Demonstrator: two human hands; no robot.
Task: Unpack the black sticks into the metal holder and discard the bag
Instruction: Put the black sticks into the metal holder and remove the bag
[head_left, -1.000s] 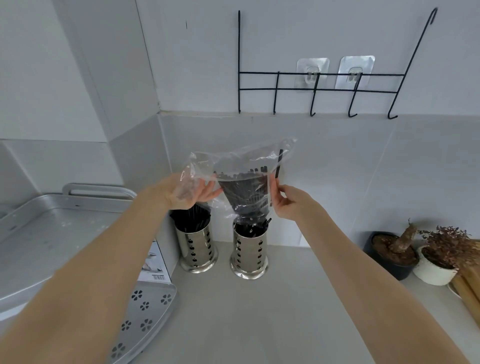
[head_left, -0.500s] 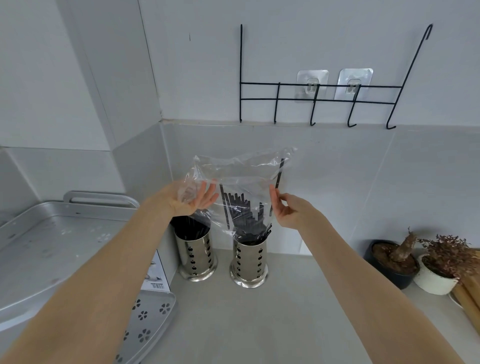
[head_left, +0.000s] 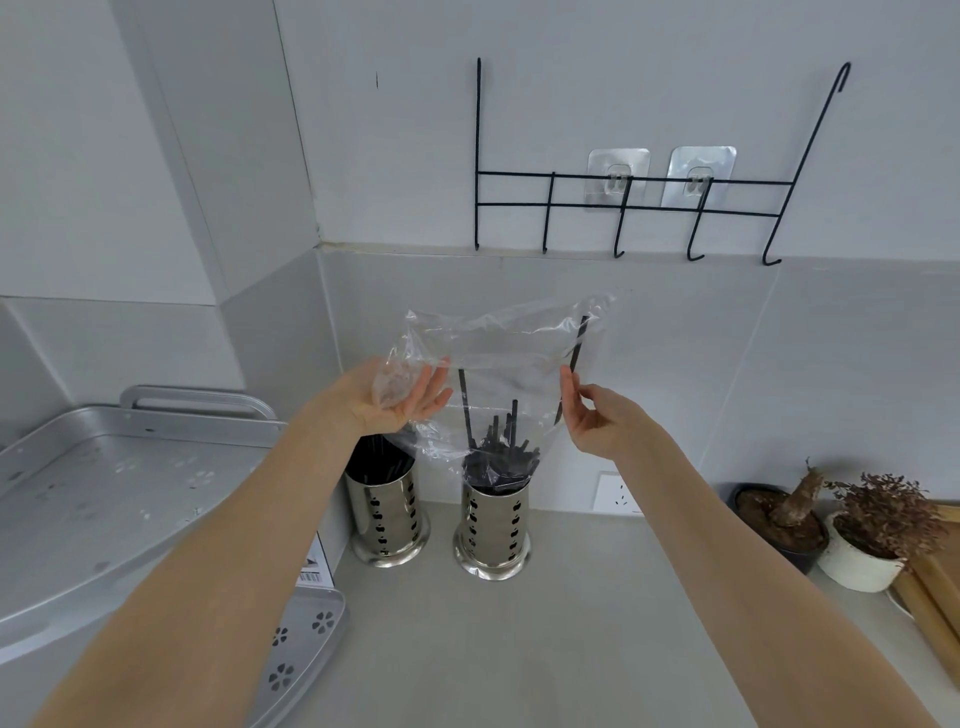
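Note:
I hold a clear plastic bag (head_left: 504, 358) upside down over the right metal holder (head_left: 492, 530). My left hand (head_left: 395, 397) grips the bag's left corner, and my right hand (head_left: 592, 415) pinches its right edge. Most black sticks (head_left: 501, 452) have slid down through the bag's mouth and stand in the right holder. One stick (head_left: 574, 364) still lies inside the bag along its right edge, near my right fingers. The left metal holder (head_left: 387, 514) also has dark sticks in it.
A silver metal rack (head_left: 104, 493) with a lower perforated shelf fills the left. A black wire hook rack (head_left: 628, 192) hangs on the wall above. Two potted dry plants (head_left: 831, 525) and wooden pieces (head_left: 930, 587) sit at the right. A wall socket (head_left: 615, 493) is behind the holders.
The bunch of black sticks has dropped out of the bag into the right holder, leaving the bag nearly empty. Both hands have stayed on the bag's sides.

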